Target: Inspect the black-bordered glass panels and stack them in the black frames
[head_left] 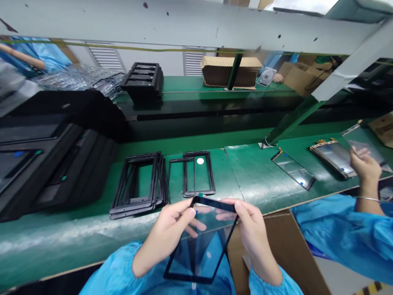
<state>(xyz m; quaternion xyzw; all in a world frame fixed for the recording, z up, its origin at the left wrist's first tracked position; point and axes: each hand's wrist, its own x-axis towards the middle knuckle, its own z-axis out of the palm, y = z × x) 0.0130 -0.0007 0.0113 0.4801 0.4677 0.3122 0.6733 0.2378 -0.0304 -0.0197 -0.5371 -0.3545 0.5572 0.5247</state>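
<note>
I hold a thin black-bordered glass panel [201, 246] over my lap, tilted away from me. My left hand [172, 229] grips its top left corner, thumb on the upper edge, fingers curled beneath. My right hand [250, 229] pinches the top right edge. A small green tab sticks up from the panel's top edge. On the green bench just beyond lie a stack of black rectangular frames [139, 184] and two single black frames [196, 172].
Stacked black trays [46, 164] fill the left of the bench. A co-worker in a blue sleeve [340, 233] at the right handles a panel; glass panels [293, 170] lie near. A cardboard box [288, 250] stands beside my right knee. Black trays [144, 80] and cardboard stacks [230, 71] sit beyond.
</note>
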